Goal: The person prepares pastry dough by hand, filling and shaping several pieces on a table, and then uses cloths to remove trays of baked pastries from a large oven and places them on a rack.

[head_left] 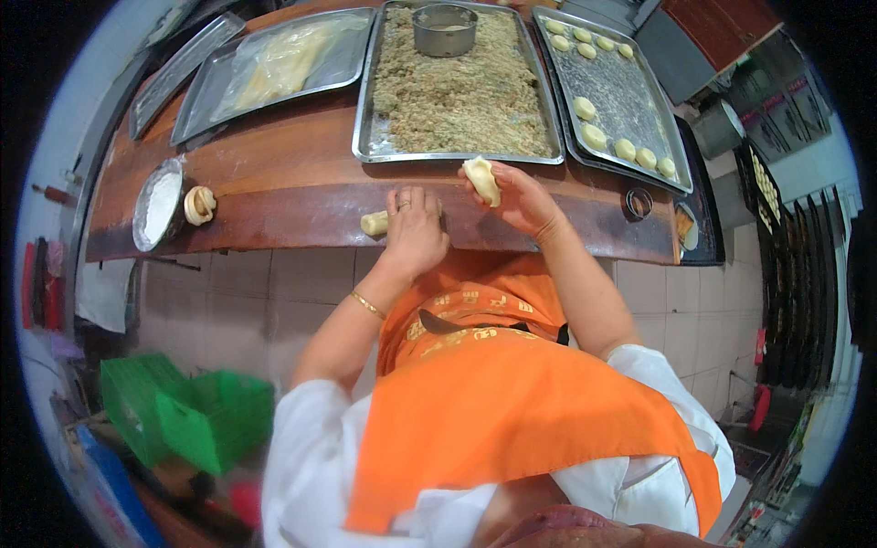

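Observation:
My left hand lies palm down over a pale dough roll at the near edge of the wooden table. The fingers bend over the roll and hide its middle; its left end sticks out. Raised just above the table, my right hand pinches a dough piece between thumb and fingers. This piece is pale, hollowed and uneven in shape. Beyond both hands stands a metal tray of crumbly filling, greenish brown, with a round metal ring at its far end.
On the right, a floured tray carries several round dough pieces. Left are a tray with plastic-covered dough, a bowl of white flour and a twisted dough lump. Ring cutters lie near the right edge. Green crates stand below left.

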Demonstrator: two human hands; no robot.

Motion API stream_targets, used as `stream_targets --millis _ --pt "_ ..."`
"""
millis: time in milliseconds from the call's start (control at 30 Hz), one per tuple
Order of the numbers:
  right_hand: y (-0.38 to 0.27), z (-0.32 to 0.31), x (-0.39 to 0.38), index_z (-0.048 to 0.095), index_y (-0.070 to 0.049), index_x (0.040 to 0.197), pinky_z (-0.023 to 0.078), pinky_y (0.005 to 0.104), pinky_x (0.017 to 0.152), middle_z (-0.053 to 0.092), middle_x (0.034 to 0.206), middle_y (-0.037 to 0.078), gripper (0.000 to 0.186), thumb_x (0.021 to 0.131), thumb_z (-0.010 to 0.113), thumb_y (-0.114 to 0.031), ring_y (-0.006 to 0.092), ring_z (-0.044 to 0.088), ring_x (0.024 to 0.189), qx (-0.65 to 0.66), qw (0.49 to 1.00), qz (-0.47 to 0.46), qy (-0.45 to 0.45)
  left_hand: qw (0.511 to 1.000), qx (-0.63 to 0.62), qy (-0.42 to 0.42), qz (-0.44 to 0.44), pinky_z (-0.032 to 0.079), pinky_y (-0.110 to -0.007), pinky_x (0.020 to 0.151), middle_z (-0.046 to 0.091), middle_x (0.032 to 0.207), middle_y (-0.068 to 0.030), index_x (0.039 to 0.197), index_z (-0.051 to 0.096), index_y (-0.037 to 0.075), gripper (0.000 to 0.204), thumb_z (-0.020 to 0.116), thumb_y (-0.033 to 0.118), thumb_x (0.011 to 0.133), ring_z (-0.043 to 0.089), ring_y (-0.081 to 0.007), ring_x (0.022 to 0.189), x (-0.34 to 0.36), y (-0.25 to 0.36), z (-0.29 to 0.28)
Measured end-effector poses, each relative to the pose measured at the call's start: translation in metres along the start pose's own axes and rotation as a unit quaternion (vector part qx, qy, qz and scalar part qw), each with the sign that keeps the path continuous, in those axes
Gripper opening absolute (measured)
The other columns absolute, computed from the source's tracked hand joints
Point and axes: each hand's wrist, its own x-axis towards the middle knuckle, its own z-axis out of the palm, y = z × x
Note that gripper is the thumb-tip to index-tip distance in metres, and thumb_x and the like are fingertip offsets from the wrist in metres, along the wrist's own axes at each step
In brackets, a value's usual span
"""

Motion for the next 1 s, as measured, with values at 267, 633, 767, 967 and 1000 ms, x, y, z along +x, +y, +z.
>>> stream_targets --millis 267,633,767,967,1000 --pt "0.007 -0.083 -0.019 0.056 -0.002 0.127 0.049 0.0336 0.083 0.066 0.107 0.015 0.041 0.089 0.059 -0.014 0.0222 0.063 0.096 -0.509 0.826 -0.167 0.178 0.938 -0.319 0.053 0.127 0.048 -0.044 0.086 0.056 0.107 -0.0192 0.111 0.057 -0.002 0.035 0.062 0.002 0.076 0.055 -0.037 0.098 0.034 0.078 0.053" --pt "-0.002 -0.032 -0.037 0.062 -0.004 0.097 0.049 0.0239 0.067 0.064 0.09 0.002 0.017 0.087 0.07 -0.015 0.0077 0.058 0.079 -0.247 0.941 -0.138 0.184 0.931 -0.352 0.1 0.006 0.05 -0.042 0.077 0.059 0.095 -0.0179 0.089 0.063 -0.001 0.011 0.066 0.001 0.078 0.06 -0.0365 0.087 0.02 0.056 0.041" --pt "0.045 -0.03 -0.032 0.066 -0.008 0.093 0.048 0.0413 0.079 0.062 0.095 0.01 0.018 0.079 0.073 -0.017 0.0289 0.06 0.089 -0.644 0.707 -0.185 0.225 0.913 -0.364 0.089 -0.163 0.056 -0.031 0.07 0.061 0.095 -0.012 0.091 0.062 -0.002 0.01 0.068 0.001 0.084 0.065 -0.0199 0.089 -0.004 0.018 0.013" --pt "0.04 -0.034 -0.03 0.068 -0.011 0.098 0.042 0.0442 0.09 0.058 0.106 0.011 0.019 0.078 0.069 -0.012 0.0322 0.053 0.104 -0.654 0.657 -0.281 0.247 0.926 -0.355 0.125 -0.001 0.055 -0.034 0.076 0.061 0.089 -0.0125 0.089 0.063 0.0 0.012 0.069 -0.003 0.078 0.063 -0.0269 0.083 0.016 0.049 0.025" --pt "0.037 -0.038 -0.032 0.068 -0.011 0.098 0.042 0.044 0.09 0.058 0.106 0.011 0.02 0.078 0.069 -0.012 0.0321 0.054 0.103 -0.631 0.673 -0.293 0.253 0.937 -0.323 0.127 0.044 0.055 -0.035 0.077 0.062 0.088 -0.0128 0.089 0.064 0.0 0.014 0.068 -0.004 0.077 0.063 -0.0292 0.082 0.02 0.054 0.031"
